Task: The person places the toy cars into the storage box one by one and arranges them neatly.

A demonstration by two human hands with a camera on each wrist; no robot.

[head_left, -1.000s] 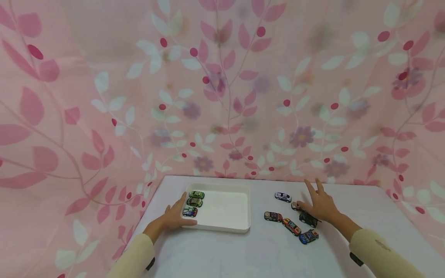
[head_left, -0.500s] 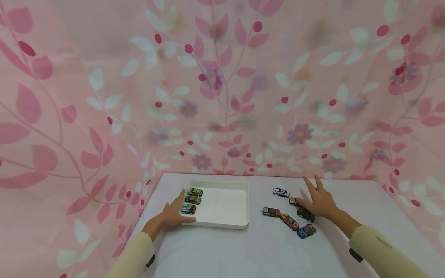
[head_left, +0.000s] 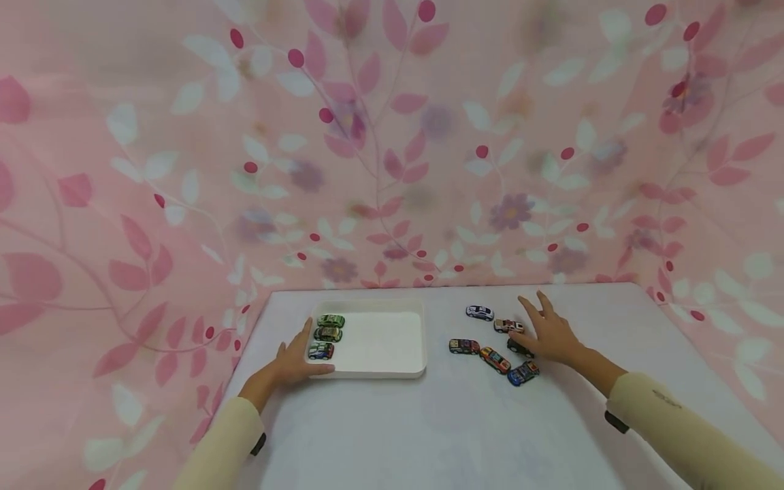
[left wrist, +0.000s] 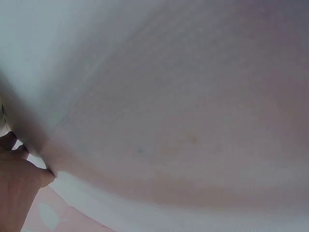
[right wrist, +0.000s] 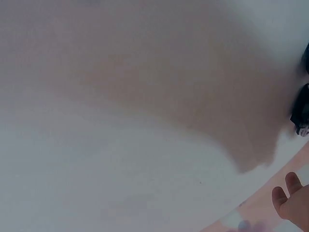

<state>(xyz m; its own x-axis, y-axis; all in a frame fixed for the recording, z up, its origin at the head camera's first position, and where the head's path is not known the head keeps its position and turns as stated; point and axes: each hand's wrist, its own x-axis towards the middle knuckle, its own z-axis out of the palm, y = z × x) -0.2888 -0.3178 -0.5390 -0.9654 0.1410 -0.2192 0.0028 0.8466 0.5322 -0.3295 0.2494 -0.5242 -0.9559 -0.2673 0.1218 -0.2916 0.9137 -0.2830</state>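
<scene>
My left hand (head_left: 292,360) rests against the near left corner of a white rectangular tray (head_left: 392,373), thumb along the front rim and fingers along the left side. Inside, against the left wall, sit a green toy car (head_left: 331,320), a dark green patterned toy car (head_left: 329,334) and a white, green and blue toy car (head_left: 321,350). My right hand (head_left: 553,337), fingers spread, is low over a black toy car (head_left: 519,348) and partly hides it. Just beyond lies a white and red toy car (head_left: 508,326), its right end close to the fingers.
Around the right hand lie a white and purple toy car (head_left: 480,312), a red and black one (head_left: 463,346), an orange-red one (head_left: 495,360) and a blue one (head_left: 523,373). A white cloth (head_left: 392,435) covers the table. Behind it hangs a pink floral curtain (head_left: 380,170).
The head view has shifted, so the scene sits higher and further left. My right hand has drawn back slightly, uncovering more of the white and red toy car. My left hand stays at the tray.
</scene>
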